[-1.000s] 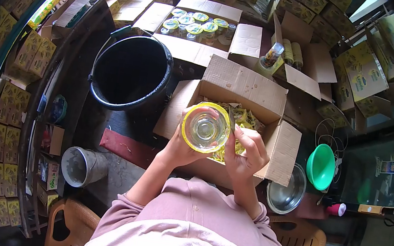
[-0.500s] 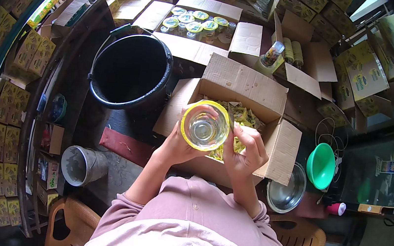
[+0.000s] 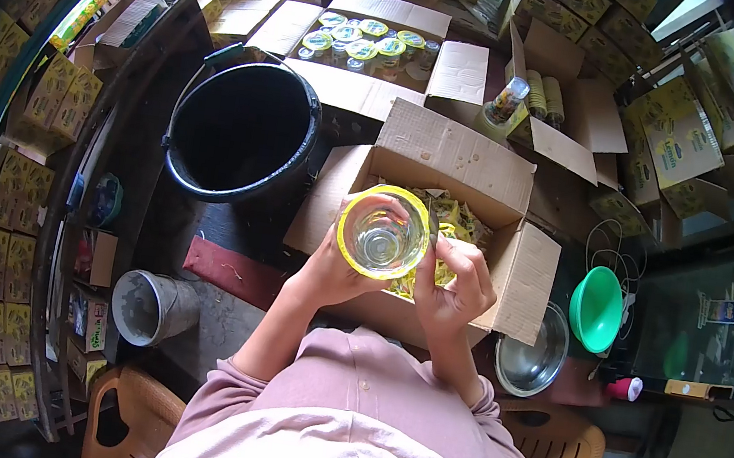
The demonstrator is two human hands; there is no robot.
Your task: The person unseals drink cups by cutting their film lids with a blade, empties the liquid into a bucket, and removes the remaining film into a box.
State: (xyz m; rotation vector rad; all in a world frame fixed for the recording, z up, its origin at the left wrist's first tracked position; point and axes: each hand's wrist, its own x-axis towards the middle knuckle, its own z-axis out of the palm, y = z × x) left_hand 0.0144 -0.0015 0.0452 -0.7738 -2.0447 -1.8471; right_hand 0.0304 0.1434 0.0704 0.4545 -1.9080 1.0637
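My left hand is wrapped round a clear jar with a yellow rim, and the rim faces up toward me. At the jar's right side, close to the rim, is my right hand. Its fingers are curled in a pinch against the thumb, and what they hold, if anything, I cannot make out. Both hands are above an open cardboard box that contains many small yellow packets. The jar covers part of those packets.
A black bucket stands left of the box, with a grey bucket lower down. To the right are a green bowl and a metal bowl. Behind, another carton holds yellow-lidded jars. Chairs flank me.
My hands and the jar stay almost in place. A thin dark edge seen earlier between the jar rim and my right fingers no longer shows clearly.
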